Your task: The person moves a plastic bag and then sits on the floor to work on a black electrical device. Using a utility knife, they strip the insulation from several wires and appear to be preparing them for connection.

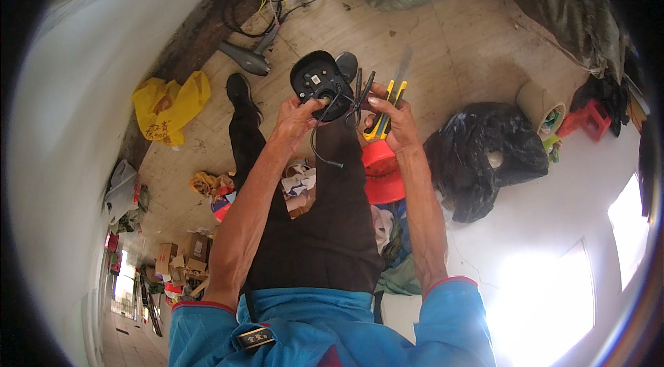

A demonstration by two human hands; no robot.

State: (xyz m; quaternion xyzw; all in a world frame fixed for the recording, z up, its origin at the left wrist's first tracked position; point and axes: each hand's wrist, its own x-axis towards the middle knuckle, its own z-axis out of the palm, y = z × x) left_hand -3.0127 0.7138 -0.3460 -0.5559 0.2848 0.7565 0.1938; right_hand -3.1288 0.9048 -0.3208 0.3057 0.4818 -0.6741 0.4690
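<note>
My left hand is closed on the lower edge of a black plastic housing, its thumb pressed near a round recess. The housing is rounded, with a small white label and screws on the face turned up. A thin black cable hangs from it, ending in a greenish tip. Beside it my right hand is closed round a yellow-and-black utility knife, its grey blade pointing away from me. Looped black cable lies against the right fingertips; whether they pinch it I cannot tell.
A grey hair dryer with a tangled cord lies at the far left, above a yellow plastic bag. A red plastic object sits under my right forearm. Right of it is a black plastic bag. Cardboard boxes are at the lower left.
</note>
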